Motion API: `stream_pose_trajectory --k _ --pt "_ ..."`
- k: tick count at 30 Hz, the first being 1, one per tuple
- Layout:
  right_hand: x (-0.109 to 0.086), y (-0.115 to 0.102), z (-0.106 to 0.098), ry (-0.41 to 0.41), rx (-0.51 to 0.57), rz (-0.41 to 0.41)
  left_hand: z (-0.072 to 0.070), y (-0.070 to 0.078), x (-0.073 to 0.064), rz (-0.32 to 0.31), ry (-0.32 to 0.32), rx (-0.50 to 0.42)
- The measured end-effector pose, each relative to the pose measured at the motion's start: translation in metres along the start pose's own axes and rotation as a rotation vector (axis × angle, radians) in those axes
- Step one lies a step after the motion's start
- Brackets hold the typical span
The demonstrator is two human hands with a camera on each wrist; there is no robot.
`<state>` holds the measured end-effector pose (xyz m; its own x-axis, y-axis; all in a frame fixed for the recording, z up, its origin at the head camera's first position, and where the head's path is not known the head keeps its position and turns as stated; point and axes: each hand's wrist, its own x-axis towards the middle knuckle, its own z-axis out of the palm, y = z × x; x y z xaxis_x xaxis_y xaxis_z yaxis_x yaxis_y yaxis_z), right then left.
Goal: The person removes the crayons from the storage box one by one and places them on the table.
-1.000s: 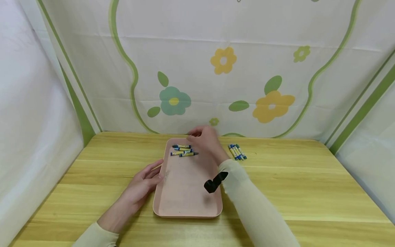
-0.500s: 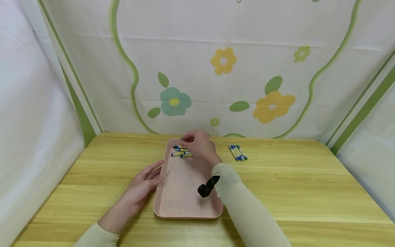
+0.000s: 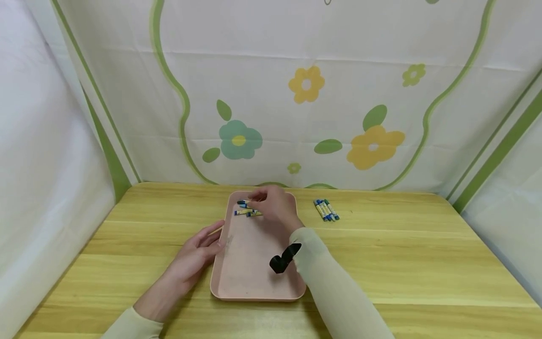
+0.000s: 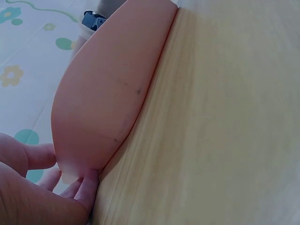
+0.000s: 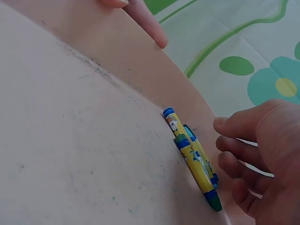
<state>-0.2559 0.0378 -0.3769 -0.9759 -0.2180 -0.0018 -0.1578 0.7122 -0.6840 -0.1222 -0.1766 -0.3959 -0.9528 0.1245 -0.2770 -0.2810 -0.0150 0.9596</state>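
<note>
In the head view, a pink tray (image 3: 258, 263) lies lengthwise between both hands. My left hand (image 3: 195, 256) touches its left side, fingers extended along the outer wall. The left wrist view shows those fingers (image 4: 90, 187) against the tray wall (image 4: 108, 84). My right hand (image 3: 275, 205) is over the tray's far end, partly covering several crayons (image 3: 242, 213) with yellow wrappers and blue or green ends. In the right wrist view, its loosely bent fingers (image 5: 229, 161) stand beside the crayons (image 5: 197, 164), apart from those visible. Any crayon behind the fingers is hidden.
Several more crayons (image 3: 326, 210) lie side by side on the wooden table (image 3: 402, 263), right of the tray. A white cloth (image 3: 271, 94) with printed flowers hangs behind the table. A black camera mount (image 3: 283, 259) on the right wrist overhangs the tray.
My right hand has come from the tray's far rim, leftward and nearer, over the crayons, covering part of them. The left hand, tray and crayons on the table look unmoved.
</note>
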Motion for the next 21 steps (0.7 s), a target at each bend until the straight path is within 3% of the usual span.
stream_pose_trajectory --k 21 --pt "-0.0012 0.004 -0.0012 -0.065 -0.031 -0.044 0.0006 0.0011 -0.0003 -0.007 0.007 -0.002"
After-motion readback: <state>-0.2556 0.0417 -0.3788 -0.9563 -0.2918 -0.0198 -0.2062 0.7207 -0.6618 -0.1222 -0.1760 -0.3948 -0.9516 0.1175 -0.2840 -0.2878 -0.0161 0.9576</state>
